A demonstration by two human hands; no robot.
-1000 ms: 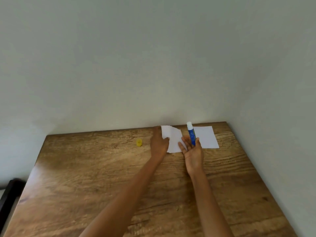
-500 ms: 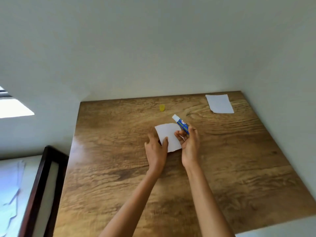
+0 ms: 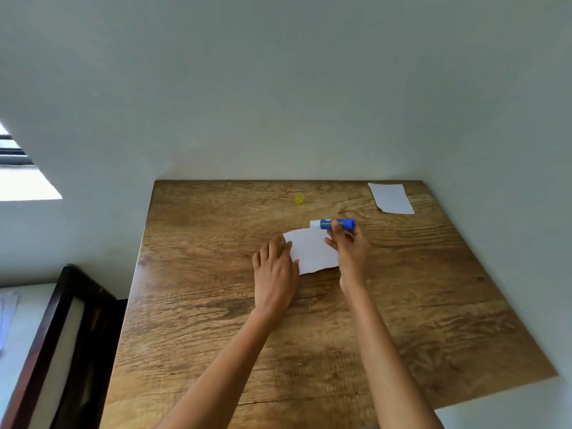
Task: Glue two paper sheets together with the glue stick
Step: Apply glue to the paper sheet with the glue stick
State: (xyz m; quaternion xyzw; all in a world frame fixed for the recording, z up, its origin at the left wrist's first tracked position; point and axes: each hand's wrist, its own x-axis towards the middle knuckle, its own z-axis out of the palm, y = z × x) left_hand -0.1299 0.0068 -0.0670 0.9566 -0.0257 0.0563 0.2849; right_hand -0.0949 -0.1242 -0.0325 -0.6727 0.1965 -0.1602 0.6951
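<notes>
Right hand: grips the uncapped glue stick, lying sideways above the sheet's far edge.
Left hand: flat, pinning the near sheet mid-table.
Second sheet: far right corner.
Risk: sheet may skid or crease if the pinning eases.

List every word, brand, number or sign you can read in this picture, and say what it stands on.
No text can be read anywhere.
Glue stick, held in the right hand: a yellow-green mark on the blue label, too small and blurred to read.
Near paper sheet, under the left hand: blank.
Far paper sheet: blank.
Yellow cap on the table: no marking visible.
</notes>
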